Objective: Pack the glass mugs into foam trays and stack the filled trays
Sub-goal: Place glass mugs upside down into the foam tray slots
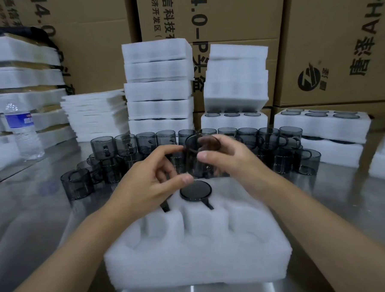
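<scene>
Glass mug (200,155) hung just above foam tray (197,259) far row, right hand (229,158) wrapping its wall, left hand (154,181) pinching its side; prob. light, stiff, slick, breakable, so wall grip safest.

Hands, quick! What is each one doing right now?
Left hand: pinches the glass mug between finger and thumb.
Right hand: grips the same glass mug, above the foam tray.
</scene>
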The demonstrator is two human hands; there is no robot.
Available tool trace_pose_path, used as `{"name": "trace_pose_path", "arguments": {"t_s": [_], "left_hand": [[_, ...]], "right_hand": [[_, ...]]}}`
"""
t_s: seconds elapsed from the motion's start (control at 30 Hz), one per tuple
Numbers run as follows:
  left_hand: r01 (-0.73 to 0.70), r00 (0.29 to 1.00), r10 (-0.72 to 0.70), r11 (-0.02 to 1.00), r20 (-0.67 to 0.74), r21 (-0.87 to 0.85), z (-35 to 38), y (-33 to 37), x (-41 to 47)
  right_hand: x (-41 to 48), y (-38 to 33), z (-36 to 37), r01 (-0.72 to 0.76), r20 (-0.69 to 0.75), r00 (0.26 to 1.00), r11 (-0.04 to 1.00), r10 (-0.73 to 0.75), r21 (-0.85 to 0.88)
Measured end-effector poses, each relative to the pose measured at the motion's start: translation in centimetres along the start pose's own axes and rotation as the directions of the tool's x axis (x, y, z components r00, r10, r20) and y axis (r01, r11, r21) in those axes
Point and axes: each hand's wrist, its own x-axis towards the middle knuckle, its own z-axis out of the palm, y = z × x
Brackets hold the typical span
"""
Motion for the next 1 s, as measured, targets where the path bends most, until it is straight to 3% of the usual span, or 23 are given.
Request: {"name": "trace_pose_path", "arguments": {"t_s": [0.23, 0.5, 1.0], "left_hand": [[0.038, 0.999, -0.037, 0.999, -0.029, 0.036, 0.0, 0.4, -0.1], [0.049, 0.999, -0.048, 0.998, -0.017, 0.044, 0.0, 0.5, -0.1], [0.062, 0.998, -0.062, 0.997, 0.000, 0.056, -0.1, 0.8, -0.2]], "right_hand": [[0.1, 1.0, -4.3, -0.141, 0.144, 0.982, 0.981, 0.121, 0.136], [-0.4, 1.5, -5.6, -0.231, 0.290, 0.934, 0.972, 0.210, 0.039], [-0.4, 2.4, -6.6, -0.302, 0.375, 0.875, 0.951, 0.306, -0.072]]}}
